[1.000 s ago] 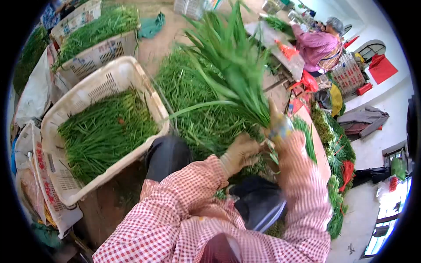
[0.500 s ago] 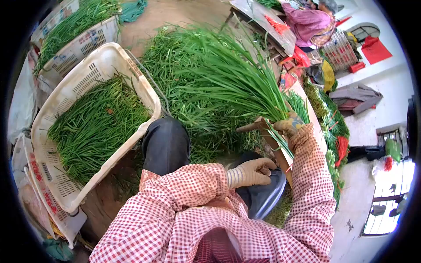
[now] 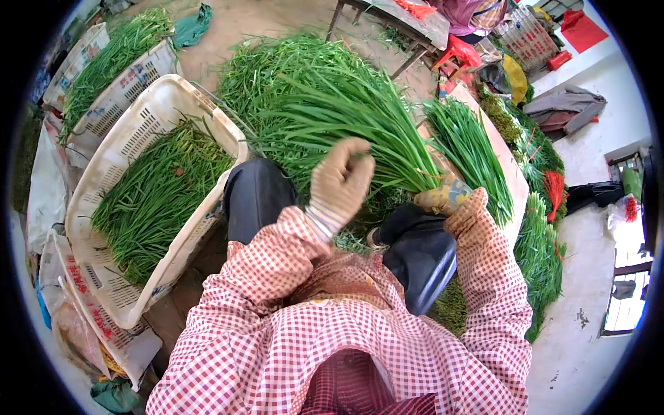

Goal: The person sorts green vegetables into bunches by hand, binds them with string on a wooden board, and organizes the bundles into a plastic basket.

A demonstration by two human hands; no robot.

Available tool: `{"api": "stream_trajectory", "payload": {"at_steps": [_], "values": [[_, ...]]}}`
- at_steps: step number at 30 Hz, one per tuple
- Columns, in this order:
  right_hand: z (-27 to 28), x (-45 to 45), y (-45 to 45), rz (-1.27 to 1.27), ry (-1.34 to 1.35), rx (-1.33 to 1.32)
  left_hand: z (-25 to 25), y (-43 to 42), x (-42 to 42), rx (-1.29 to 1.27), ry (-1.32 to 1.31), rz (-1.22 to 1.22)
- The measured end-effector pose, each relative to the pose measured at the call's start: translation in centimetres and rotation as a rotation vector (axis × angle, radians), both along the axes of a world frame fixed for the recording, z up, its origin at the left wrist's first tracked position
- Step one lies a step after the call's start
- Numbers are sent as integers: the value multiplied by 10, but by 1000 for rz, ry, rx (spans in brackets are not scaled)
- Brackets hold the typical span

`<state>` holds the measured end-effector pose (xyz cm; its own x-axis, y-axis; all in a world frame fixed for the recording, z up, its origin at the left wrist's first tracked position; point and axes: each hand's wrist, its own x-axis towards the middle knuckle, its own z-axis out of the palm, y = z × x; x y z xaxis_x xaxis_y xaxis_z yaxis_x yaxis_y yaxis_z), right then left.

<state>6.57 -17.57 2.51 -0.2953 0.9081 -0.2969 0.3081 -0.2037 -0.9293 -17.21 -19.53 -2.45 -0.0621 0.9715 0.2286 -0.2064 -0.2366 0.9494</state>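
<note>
My right hand [image 3: 444,196], in a patterned glove, is closed round the cut ends of a bunch of long green stalks [image 3: 387,138]. The leaves of that bunch fan out to the upper left over a loose pile of greens [image 3: 259,72]. My left hand [image 3: 342,181], in a beige glove, is raised beside the leaves with its fingers curled; whether anything is between them is too small to tell. Another bundle of stalks [image 3: 474,155] lies on a board just right of the held bunch.
A white crate [image 3: 149,304] with greens stands at the left, with another filled crate [image 3: 124,93] behind it. A table [image 3: 422,24] and a co-worker's pink clothing [image 3: 474,15] are at the top. Stacked bundles [image 3: 539,270] line the right side.
My left hand has risen from near my knee to the leaves. The held bunch has come down from its raised position and spread over the pile. The view has shifted, showing more of the bundle on the board.
</note>
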Motion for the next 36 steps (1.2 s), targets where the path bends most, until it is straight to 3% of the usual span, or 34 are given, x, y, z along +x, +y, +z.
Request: {"api": "stream_trajectory", "payload": {"at_steps": [2,4,6,7,9,12,14,16,18,20,21,26,28,31,32,35,36], "values": [[-4,-8,-12,-25,157,-41,0,9,-11,7,205,49],[-10,-10,-26,-64,313,-84,2,6,-16,90,487,-124],[-75,5,-11,-91,514,-78,8,-4,-9,114,660,-220],[-110,11,0,-12,750,-52,6,-6,-3,167,750,-179],[-69,-12,-17,25,75,203,9,-7,5,182,849,-213],[-89,-9,-15,60,87,324,15,-9,13,223,1007,-289],[-89,-7,-16,0,335,214,18,-9,16,196,1129,-346],[-123,14,4,228,33,312,22,-6,19,163,1164,-383],[-131,8,10,282,-118,486,20,-5,21,267,1228,-449],[-113,5,1,184,-336,352,14,-6,22,298,1238,-473],[-78,-11,-12,173,-307,339,10,-5,22,361,1253,-510],[-124,2,21,126,-434,258,1,-12,19,422,1214,-593],[-108,14,34,173,-636,263,-3,-25,12,353,1188,-747],[-72,22,56,253,-945,282,-17,-43,2,183,1156,-783],[-58,22,61,198,-918,226,-30,-37,2,82,1283,-905],[-48,69,94,-1,-753,63,-44,-40,-5,-97,1596,-856],[-50,92,108,-76,-684,14,-33,-31,-5,-180,1656,-970]]}}
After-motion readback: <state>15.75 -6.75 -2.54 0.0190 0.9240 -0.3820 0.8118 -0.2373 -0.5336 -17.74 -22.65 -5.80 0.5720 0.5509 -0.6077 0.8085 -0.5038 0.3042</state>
